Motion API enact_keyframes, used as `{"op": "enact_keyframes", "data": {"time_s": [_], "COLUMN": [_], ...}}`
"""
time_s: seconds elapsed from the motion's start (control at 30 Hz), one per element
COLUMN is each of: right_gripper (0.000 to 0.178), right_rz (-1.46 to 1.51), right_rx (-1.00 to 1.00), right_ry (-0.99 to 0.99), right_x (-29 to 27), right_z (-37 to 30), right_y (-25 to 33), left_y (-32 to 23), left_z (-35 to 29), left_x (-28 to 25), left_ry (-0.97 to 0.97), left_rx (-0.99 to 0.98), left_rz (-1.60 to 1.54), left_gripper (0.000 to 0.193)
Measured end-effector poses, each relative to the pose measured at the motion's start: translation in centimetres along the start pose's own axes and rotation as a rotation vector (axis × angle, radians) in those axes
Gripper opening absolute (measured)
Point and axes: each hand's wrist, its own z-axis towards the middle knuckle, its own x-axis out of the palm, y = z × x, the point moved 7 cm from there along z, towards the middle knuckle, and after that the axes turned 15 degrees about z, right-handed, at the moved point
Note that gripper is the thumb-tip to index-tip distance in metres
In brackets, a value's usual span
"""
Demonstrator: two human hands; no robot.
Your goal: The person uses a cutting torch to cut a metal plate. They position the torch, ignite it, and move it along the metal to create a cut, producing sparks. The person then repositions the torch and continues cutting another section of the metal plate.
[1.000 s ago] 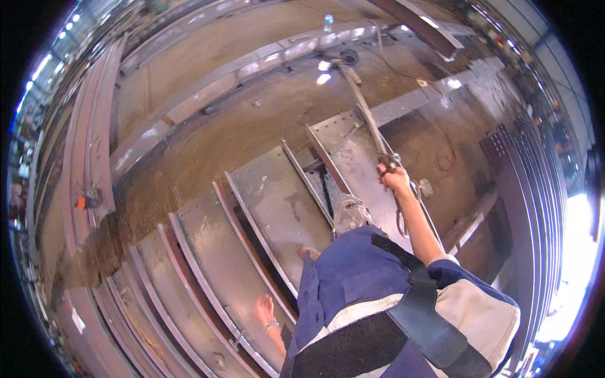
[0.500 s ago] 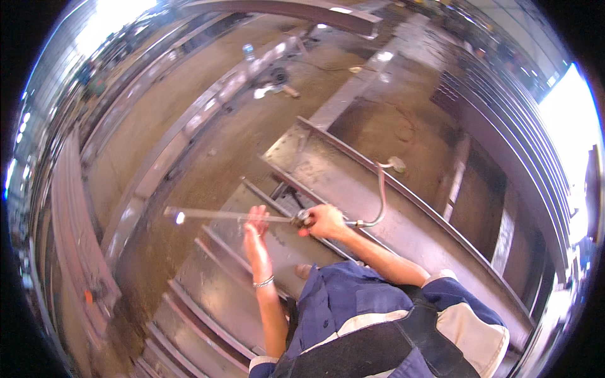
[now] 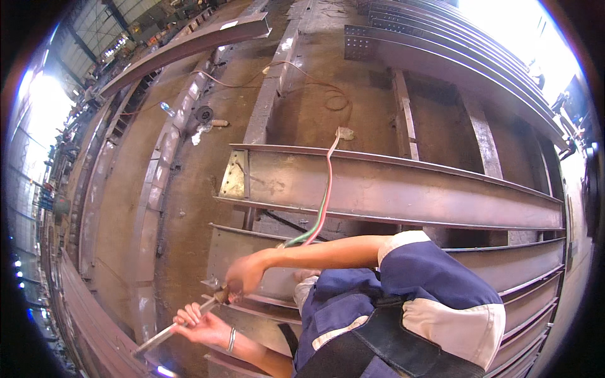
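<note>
A long metal gas torch (image 3: 157,340) slants down to the left in front of me. My right hand (image 3: 246,274), somewhat blurred, is closed round its valve end. Further along, the fingers of my left hand (image 3: 203,326) wrap round the thin tube; a bracelet sits on that wrist. Red and green hoses (image 3: 326,200) run from behind my right forearm, over the steel beam (image 3: 384,179), to the floor beyond. A small bright spot (image 3: 167,372) shows below the torch's far end; whether it is flame or reflection I cannot tell.
Several more I-beams (image 3: 517,268) lie side by side beneath and right of me. A stack of drilled beams (image 3: 435,57) stands far right. Left lies a long rail (image 3: 167,151) with a bottle (image 3: 167,109) and a dark round coil (image 3: 203,114). A hose loop (image 3: 338,101) crosses the floor.
My view has turned. The torch has swung from nearly level to slanting down left. My left hand, flat and open beside the tube before, now grips it. My right hand still holds the valve end.
</note>
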Motion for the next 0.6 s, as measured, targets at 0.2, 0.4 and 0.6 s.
{"op": "enact_keyframes", "data": {"time_s": [0.2, 0.4, 0.6], "right_gripper": [0.04, 0.058, 0.072], "right_rz": [0.075, 0.123, 1.223], "right_rx": [-0.05, 0.781, 0.762], "right_ry": [-0.593, -1.383, -1.375], "right_x": [-7.9, -11.6, -2.6], "right_z": [-3.8, -16.1, -10.2], "right_y": [-7.6, -27.2, -38.2], "left_y": [-9.9, -21.7, -29.5], "left_z": [-2.7, -5.7, -6.7], "left_x": [-5.5, -14.1, -22.7], "left_ry": [-0.211, -0.636, -0.35], "left_rx": [0.19, 0.413, 0.525], "left_rz": [0.098, 0.35, 0.29], "left_gripper": [0.04, 0.038, 0.03]}}
